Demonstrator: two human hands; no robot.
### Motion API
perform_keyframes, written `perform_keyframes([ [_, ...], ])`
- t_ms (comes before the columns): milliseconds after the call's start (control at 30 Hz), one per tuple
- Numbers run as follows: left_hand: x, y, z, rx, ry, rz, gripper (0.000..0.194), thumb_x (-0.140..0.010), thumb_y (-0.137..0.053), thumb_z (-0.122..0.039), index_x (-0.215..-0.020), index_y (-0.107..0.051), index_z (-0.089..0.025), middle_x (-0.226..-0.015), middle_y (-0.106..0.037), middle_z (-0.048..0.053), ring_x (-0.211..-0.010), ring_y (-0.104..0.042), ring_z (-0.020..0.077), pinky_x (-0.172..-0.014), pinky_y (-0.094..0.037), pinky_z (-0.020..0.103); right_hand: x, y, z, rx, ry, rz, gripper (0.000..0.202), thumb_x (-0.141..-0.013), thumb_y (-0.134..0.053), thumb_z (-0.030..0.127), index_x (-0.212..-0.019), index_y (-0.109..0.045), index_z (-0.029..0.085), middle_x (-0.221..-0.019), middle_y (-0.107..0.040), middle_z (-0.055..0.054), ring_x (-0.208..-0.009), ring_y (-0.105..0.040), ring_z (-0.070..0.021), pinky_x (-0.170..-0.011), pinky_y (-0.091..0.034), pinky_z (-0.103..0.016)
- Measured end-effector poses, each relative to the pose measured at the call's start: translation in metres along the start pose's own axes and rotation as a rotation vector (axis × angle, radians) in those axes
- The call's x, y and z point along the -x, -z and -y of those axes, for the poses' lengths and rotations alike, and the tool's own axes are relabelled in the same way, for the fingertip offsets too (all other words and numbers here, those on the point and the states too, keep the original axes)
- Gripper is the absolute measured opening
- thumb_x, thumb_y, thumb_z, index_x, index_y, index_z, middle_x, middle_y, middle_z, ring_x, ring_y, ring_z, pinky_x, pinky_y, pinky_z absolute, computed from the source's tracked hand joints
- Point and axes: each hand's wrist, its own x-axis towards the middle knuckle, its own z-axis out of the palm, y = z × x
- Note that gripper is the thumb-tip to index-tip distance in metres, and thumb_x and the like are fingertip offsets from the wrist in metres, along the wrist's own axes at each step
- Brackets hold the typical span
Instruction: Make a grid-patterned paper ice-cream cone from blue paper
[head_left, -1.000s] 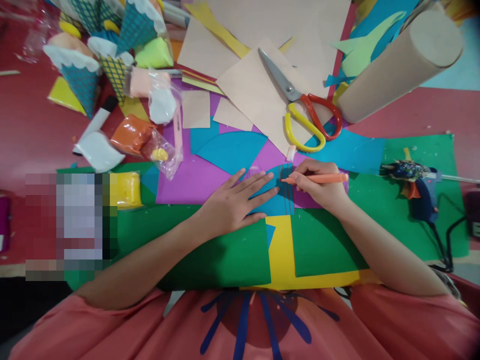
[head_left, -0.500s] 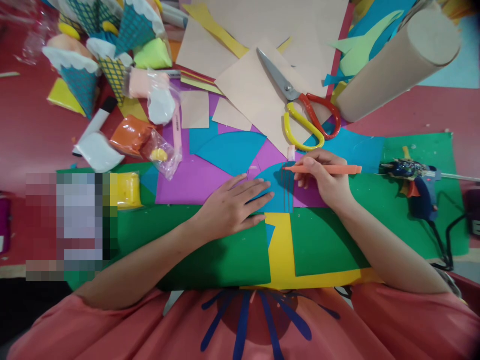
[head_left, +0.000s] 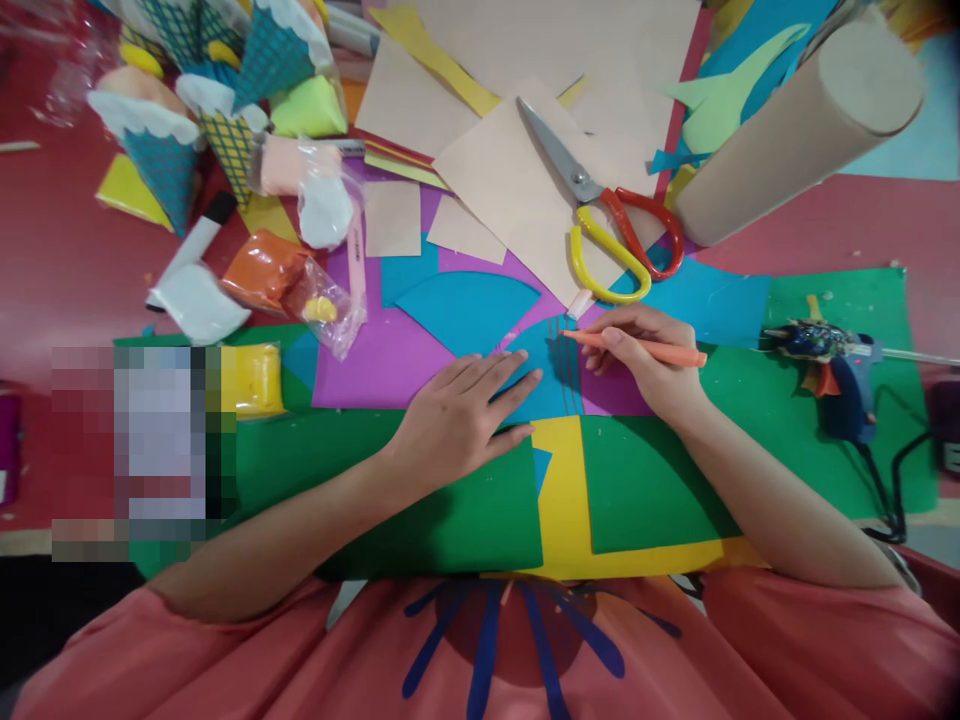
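My left hand (head_left: pixel 457 425) lies flat with fingers spread on a blue sheet piece (head_left: pixel 536 385) that bears several thin reddish lines near its right edge. An orange marker (head_left: pixel 645 347) is held in my right hand (head_left: pixel 649 360), its tip touching the blue piece near its upper right. A small pale pink cap-like piece (head_left: pixel 579 304) sits just above that hand. Behind the left hand lies a blue fan-shaped piece (head_left: pixel 469 305) on a purple sheet (head_left: pixel 360 360).
Scissors (head_left: pixel 581 182) with red and yellow handles lie beyond my right hand. A beige roll (head_left: pixel 780 140) is at the back right, a glue gun (head_left: pixel 847 370) at the right. Decorated cones (head_left: pixel 161 175), clay packets (head_left: pixel 262 268) and a white marker (head_left: pixel 195 245) are at the left.
The blue piece has turned slightly and shifted left under my left hand. My right hand has tilted the marker, its tip now further left. The pale pink piece has tilted.
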Motion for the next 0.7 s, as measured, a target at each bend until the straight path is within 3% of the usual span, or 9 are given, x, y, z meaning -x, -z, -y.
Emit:
perform_keyframes([
  [267, -0.0005, -0.0028, 0.0040, -0.006, -0.033, -0.013, 0.044, -0.099, -0.045, -0.036, -0.137, -0.054, -0.016, -0.142, -0.054, 0.014, -0.129, -0.053, 0.0288, -0.103, -0.045, 0.044, 0.0010, 0.0025, -0.0050, 0.149, 0.017, 0.061, 0.022, -0.086, -0.065, 0.035, -0.073, -0.066, 0.018, -0.063, -0.065, 0.001, -0.053, -0.060, -0.0100, -0.050, -0.045, -0.024],
  [700, -0.0025, -0.0006, 0.0030, -0.042, -0.048, -0.038, 0.041, -0.098, -0.048, -0.035, -0.134, -0.056, -0.015, -0.138, -0.058, 0.014, -0.123, -0.057, 0.0291, -0.099, -0.047, 0.043, -0.0002, 0.0008, -0.0002, 0.205, 0.021, 0.084, 0.023, -0.085, -0.064, 0.032, -0.068, -0.064, 0.016, -0.061, -0.062, 0.001, -0.052, -0.055, -0.0092, -0.048, -0.040, -0.023],
])
